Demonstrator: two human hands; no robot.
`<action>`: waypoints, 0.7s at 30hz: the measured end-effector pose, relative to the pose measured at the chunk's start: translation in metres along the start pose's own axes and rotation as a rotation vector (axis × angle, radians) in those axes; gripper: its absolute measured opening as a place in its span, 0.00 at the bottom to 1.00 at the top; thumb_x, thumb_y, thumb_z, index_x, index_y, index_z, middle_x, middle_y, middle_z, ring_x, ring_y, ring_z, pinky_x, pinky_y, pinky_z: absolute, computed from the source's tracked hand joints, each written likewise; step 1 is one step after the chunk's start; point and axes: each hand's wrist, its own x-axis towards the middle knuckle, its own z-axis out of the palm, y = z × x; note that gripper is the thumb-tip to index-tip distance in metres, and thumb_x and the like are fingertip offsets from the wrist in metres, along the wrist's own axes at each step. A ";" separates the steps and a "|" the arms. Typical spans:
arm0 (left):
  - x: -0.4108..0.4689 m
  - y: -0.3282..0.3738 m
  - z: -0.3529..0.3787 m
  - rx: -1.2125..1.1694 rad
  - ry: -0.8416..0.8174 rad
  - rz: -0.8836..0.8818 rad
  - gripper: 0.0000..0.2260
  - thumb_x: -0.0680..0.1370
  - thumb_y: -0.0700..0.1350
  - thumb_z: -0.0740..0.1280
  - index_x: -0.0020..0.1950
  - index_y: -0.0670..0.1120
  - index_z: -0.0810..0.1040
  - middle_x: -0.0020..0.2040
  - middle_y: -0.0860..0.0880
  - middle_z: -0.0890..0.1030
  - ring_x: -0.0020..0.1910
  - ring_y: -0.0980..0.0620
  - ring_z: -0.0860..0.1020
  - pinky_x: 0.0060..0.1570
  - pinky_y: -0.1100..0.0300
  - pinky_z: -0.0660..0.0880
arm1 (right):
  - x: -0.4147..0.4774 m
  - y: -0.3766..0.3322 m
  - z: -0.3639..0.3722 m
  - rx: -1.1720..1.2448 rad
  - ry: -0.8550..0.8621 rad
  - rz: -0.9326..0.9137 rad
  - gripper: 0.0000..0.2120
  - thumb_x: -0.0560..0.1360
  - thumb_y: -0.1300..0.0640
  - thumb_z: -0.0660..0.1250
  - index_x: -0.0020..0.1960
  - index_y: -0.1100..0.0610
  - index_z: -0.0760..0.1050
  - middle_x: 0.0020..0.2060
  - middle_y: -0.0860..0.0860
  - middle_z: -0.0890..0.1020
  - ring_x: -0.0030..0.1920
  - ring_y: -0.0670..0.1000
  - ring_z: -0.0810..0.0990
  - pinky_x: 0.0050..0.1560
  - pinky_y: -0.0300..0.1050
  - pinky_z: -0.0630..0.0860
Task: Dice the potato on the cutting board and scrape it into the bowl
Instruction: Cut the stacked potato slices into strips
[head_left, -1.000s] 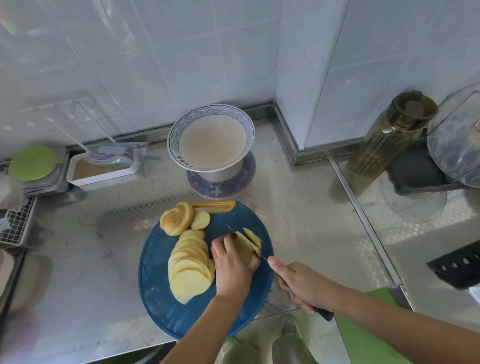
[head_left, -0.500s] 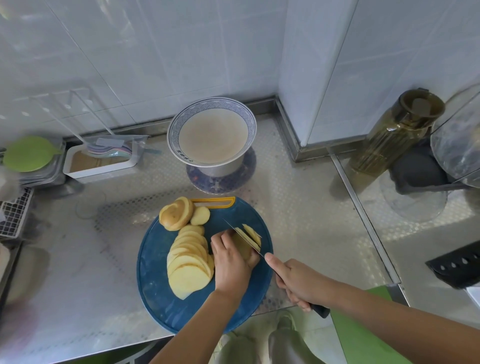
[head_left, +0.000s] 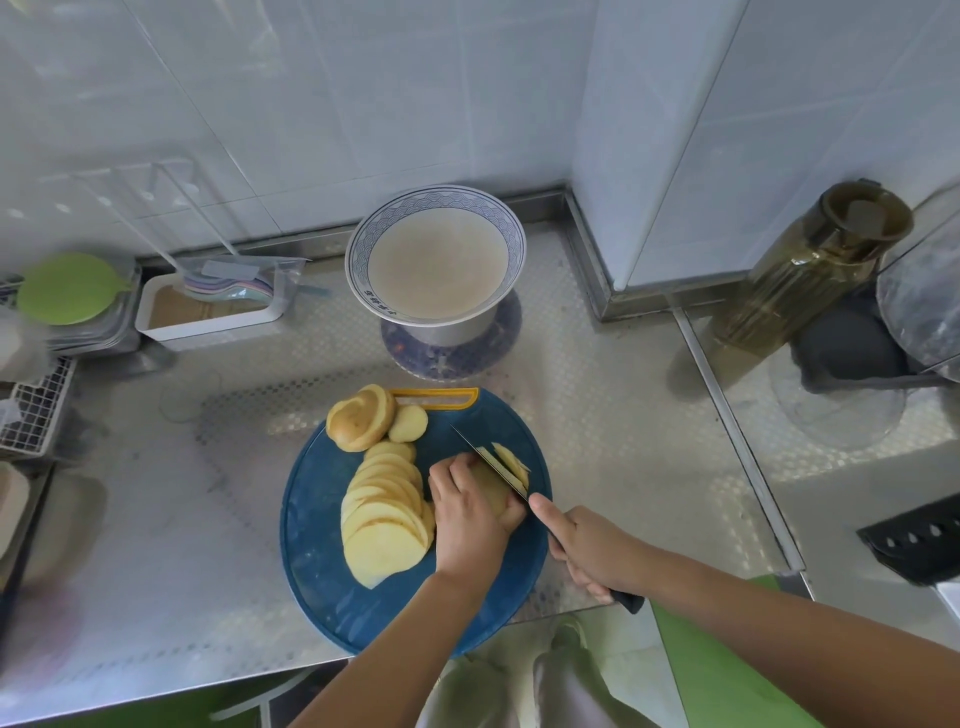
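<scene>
Left hand (head_left: 470, 514) curls on potato (head_left: 489, 488); right hand (head_left: 592, 553) grips knife (head_left: 485, 460). One bowl (head_left: 359, 260) at board's (head_left: 322, 545) 12 o'clock (rim writing unreadable).

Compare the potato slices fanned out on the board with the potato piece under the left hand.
The slices lie loose in an overlapping row; the piece is pinned under the left hand. No blade touches the slices; the knife cuts into the piece. Both are pale yellow and sit on the blue board.
</scene>
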 end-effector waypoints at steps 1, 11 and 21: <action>0.000 0.000 0.000 0.005 -0.001 -0.007 0.31 0.60 0.45 0.79 0.57 0.36 0.71 0.50 0.39 0.72 0.48 0.40 0.76 0.54 0.53 0.73 | 0.002 0.001 0.002 -0.006 0.015 -0.003 0.31 0.78 0.30 0.45 0.29 0.53 0.55 0.17 0.47 0.58 0.18 0.49 0.56 0.25 0.41 0.58; -0.003 0.002 -0.005 -0.041 0.024 -0.048 0.27 0.67 0.55 0.61 0.57 0.36 0.71 0.53 0.40 0.71 0.52 0.40 0.74 0.56 0.52 0.72 | 0.002 0.006 0.010 0.109 0.072 -0.028 0.30 0.79 0.32 0.47 0.31 0.54 0.57 0.19 0.46 0.58 0.19 0.47 0.55 0.23 0.41 0.57; -0.005 0.002 -0.007 -0.113 0.008 -0.054 0.26 0.68 0.52 0.66 0.60 0.37 0.70 0.57 0.42 0.69 0.57 0.47 0.67 0.62 0.59 0.63 | 0.005 0.013 -0.007 0.250 -0.014 -0.032 0.32 0.77 0.29 0.52 0.31 0.56 0.63 0.20 0.51 0.64 0.19 0.50 0.60 0.24 0.41 0.61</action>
